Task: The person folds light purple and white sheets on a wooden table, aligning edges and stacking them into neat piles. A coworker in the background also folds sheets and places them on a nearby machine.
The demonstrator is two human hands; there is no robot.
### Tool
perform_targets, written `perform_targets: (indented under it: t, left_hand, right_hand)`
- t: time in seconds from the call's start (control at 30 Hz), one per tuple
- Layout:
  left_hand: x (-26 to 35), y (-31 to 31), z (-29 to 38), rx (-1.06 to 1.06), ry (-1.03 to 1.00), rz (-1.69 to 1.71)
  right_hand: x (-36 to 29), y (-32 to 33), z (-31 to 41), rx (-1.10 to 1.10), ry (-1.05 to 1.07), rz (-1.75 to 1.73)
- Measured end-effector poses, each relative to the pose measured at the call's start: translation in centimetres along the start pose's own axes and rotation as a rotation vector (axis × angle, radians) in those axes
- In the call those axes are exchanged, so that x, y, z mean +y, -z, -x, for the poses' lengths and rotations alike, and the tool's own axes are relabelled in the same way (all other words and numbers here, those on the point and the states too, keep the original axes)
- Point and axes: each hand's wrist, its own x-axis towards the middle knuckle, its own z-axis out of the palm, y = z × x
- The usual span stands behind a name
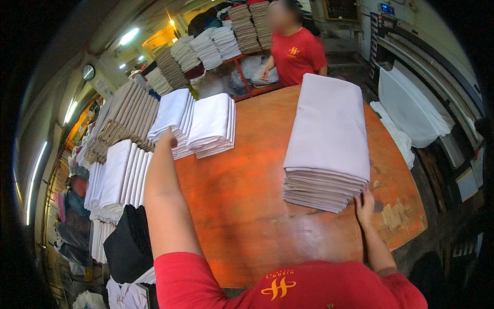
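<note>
My left hand point(168, 138) reaches to the near edge of a stack of folded white cloths point(172, 108), at the table's far left. Its fingertips are hard to make out against the cloth, so a grip cannot be told. Right beside that stack is a second pile of folded white cloths point(211, 119). On the right of the orange-brown wooden table point(247, 193) stands a tall pile of folded pale cloths point(328, 127). My right hand point(365, 204) touches this pile's near right corner from the side, its fingers apart.
Beige cloth stacks point(127, 108), upright white folds point(123, 174) and black cloths point(129, 243) crowd the left side. A person in a red shirt point(297, 54) stands beyond the table, near shelved linens point(208, 46). White cloth point(413, 108) hangs at right.
</note>
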Motion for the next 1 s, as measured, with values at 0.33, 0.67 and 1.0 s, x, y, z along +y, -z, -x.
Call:
perform_targets:
  t: [0.33, 0.67, 1.0]
  left_hand:
    - [4.4, -2.6, 7.0, 0.299, -0.076, -0.461]
    - [1.0, -21.2, 0.6, 0.495, -0.645, 0.485]
    - [4.5, -49.2, 20.1, 0.636, -0.500, -0.035]
  right_hand:
    - [-2.3, 0.5, -0.4, -0.111, 0.050, 0.139]
    - [-2.0, 0.3, -0.5, -0.086, 0.050, 0.118]
    - [-1.2, -0.1, -0.7, -0.116, 0.047, 0.119]
